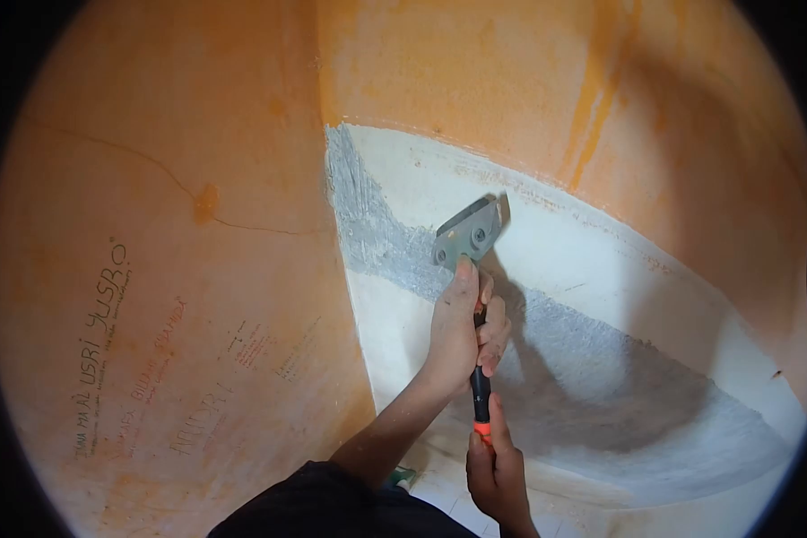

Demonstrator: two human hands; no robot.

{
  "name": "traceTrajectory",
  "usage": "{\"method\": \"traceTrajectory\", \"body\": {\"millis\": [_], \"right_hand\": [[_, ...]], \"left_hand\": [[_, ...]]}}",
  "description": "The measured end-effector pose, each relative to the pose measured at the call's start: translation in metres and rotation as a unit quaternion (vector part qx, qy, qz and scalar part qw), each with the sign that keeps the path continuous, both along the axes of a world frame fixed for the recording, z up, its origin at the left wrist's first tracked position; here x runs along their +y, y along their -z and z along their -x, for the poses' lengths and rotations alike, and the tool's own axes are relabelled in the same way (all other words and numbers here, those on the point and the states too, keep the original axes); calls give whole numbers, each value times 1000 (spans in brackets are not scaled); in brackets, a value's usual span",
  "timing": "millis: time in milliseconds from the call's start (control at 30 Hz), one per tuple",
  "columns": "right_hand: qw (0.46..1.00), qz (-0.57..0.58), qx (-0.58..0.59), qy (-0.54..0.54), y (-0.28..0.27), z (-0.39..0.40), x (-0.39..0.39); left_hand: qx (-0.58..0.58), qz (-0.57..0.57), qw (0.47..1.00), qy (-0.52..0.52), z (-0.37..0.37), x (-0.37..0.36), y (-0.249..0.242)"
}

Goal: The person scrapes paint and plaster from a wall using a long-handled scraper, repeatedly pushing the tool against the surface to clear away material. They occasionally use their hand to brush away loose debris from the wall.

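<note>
A wall scraper with a wide metal head (472, 235) and a black and orange handle (481, 394) lies up against the right-hand wall. My left hand (464, 321) is wrapped round the handle just below the head, its thumb pressed near the base of the metal. Lower down, my right hand (495, 471) grips the orange end of the same handle. Behind the head is a band of whitish wall (547, 238), bordered by orange paint above. Across this band runs a rough grey patch (583, 359), partly in the shadow of my arms and the tool.
The orange wall on the left (170, 296) bears handwriting and a thin crack. It meets the right-hand wall at a corner (321, 81). Pale floor tiles (462, 513) show at the bottom, with a small green and white item (403, 477) by my sleeve.
</note>
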State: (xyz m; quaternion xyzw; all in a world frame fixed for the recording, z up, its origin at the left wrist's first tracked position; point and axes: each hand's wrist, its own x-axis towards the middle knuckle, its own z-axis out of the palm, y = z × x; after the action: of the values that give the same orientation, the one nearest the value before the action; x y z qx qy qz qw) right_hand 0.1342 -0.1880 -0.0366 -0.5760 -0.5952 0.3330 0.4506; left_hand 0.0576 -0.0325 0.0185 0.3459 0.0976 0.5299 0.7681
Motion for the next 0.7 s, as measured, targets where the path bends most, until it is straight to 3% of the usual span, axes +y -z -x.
{"method": "traceTrajectory", "body": {"millis": [433,700], "right_hand": [[999,-45,-21,10,10,6,-2],[1000,-5,-28,4,-6,2,8]], "left_hand": [[-4,15,1000,-4,5,8,-7],[-16,17,1000,5,4,4,-2]]}}
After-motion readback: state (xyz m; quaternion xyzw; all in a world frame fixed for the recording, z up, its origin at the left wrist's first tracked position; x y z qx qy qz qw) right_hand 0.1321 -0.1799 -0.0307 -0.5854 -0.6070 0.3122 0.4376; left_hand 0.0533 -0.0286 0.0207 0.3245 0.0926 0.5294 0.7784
